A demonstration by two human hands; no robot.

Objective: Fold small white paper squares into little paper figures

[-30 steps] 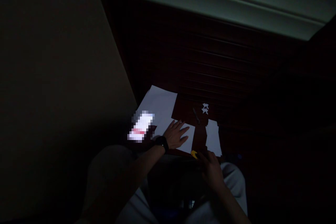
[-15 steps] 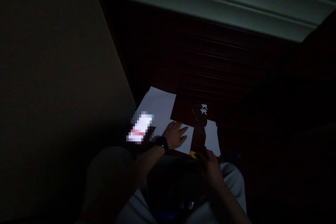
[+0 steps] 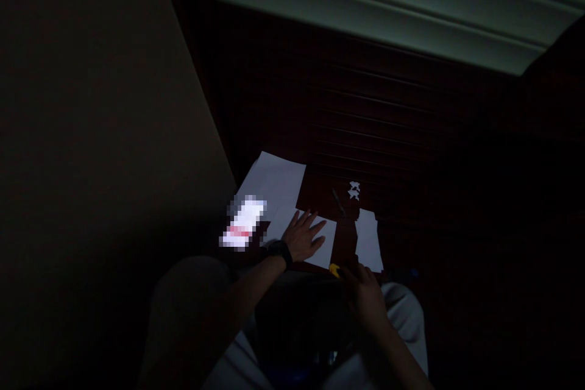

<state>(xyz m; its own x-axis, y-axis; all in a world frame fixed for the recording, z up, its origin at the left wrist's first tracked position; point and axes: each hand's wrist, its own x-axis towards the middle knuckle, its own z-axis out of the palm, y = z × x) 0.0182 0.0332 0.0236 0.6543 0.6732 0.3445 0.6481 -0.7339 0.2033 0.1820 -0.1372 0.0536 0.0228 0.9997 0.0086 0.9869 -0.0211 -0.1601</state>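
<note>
My left hand [image 3: 302,237], a dark watch on its wrist, lies flat with fingers spread on a white sheet of paper [image 3: 327,242]. Close to that sheet's lower right corner, my right hand [image 3: 365,289] is closed around a small tool with a yellow end [image 3: 335,270]. The hand covers most of the tool, and the dim light hides its exact kind. To the right lies a narrow piece of paper with uneven edges [image 3: 368,241]. Beyond it are small white paper scraps [image 3: 354,190], and a thin pen-like item [image 3: 338,202] rests beside them.
A larger white sheet [image 3: 278,180] is at the back left of the dark table [image 3: 315,189]. The glowing, pixelated phone screen [image 3: 244,223] is left of my left hand. A pale wall or panel [image 3: 91,134] rises at the left. My knees [image 3: 404,311] are below the table edge.
Both hands keep nearly the same places. The left wrist has tilted slightly, and the yellow end of the tool has turned a little. The papers and scraps stay put.
</note>
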